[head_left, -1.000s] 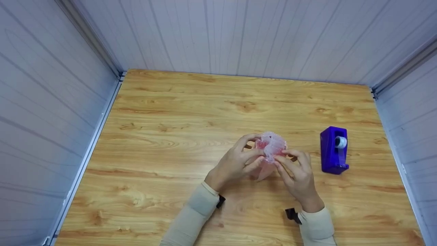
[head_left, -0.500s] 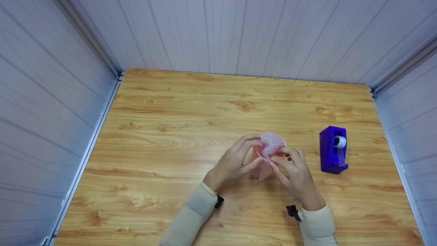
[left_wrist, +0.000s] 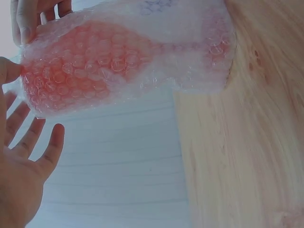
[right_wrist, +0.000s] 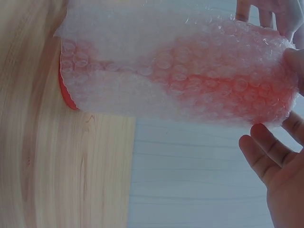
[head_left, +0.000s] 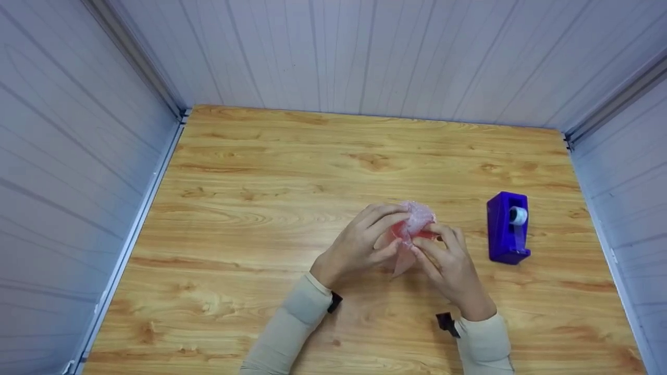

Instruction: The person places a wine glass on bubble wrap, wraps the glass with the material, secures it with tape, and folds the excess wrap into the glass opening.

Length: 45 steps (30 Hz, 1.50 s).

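A red goblet (right_wrist: pixel 237 90), shaped like a wine glass, stands upright on the table inside bubble wrap (left_wrist: pixel 166 71). Its red base edge shows below the wrap in the right wrist view. At the top, the wrap is bunched inward over the rim. My left hand (head_left: pixel 359 237) grips the wrap's upper edge from the left, its fingers reaching over the top and the thumb at the near side. From the right, my right hand (head_left: pixel 453 263) pinches the wrap's near upper edge. In the head view the hands hide much of the goblet.
A blue tape dispenser (head_left: pixel 507 229) with a roll of clear tape stands to the right of my right hand. The wooden table (head_left: pixel 250 172) is bounded by pale panel walls (head_left: pixel 344 57) at the back and both sides.
My left fingers have moved right, over the top of the wrap. The right hand has shifted slightly left. The wrap's top has been pushed further inward; the tape dispenser stays in place.
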Tool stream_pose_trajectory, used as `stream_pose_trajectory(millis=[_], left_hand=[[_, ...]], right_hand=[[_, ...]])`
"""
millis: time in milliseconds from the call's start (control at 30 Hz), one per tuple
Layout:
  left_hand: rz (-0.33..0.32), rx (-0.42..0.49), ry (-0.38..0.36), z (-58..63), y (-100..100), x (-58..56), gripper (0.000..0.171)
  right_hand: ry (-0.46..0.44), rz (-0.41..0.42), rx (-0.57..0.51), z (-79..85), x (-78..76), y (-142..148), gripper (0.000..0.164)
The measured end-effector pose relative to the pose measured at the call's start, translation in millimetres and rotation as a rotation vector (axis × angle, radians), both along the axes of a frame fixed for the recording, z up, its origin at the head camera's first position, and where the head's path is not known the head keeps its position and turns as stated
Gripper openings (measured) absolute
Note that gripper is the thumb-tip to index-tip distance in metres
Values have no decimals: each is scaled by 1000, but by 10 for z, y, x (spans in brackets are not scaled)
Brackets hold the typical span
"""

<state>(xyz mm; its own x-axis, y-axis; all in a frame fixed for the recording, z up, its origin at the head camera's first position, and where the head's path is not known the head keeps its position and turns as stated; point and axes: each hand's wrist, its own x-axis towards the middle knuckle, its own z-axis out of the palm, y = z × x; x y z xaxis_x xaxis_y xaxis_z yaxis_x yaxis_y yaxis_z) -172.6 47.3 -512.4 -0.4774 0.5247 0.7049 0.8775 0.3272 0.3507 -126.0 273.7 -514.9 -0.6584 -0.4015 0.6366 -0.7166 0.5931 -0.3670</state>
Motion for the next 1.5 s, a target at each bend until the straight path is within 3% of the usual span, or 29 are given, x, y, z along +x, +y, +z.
stream_pose_trajectory(millis=[533, 767, 1067, 1300, 1500], left_hand=[[65, -83, -51, -88, 23, 9, 35], [94, -163, 28, -70, 50, -7, 31], [123, -197, 123, -83, 38, -16, 30], [88, -139, 59, -89, 39, 3, 28], [142, -198, 131, -58, 72, -5, 28]], right_hand=[[36, -1, -63, -26, 2, -3, 27], [-21, -26, -80, 4, 34, 3, 37], [-55, -69, 99, 62, 47, -26, 42], [-110, -94, 156, 110, 34, -39, 41], [-197, -116, 226, 180, 32, -56, 41]])
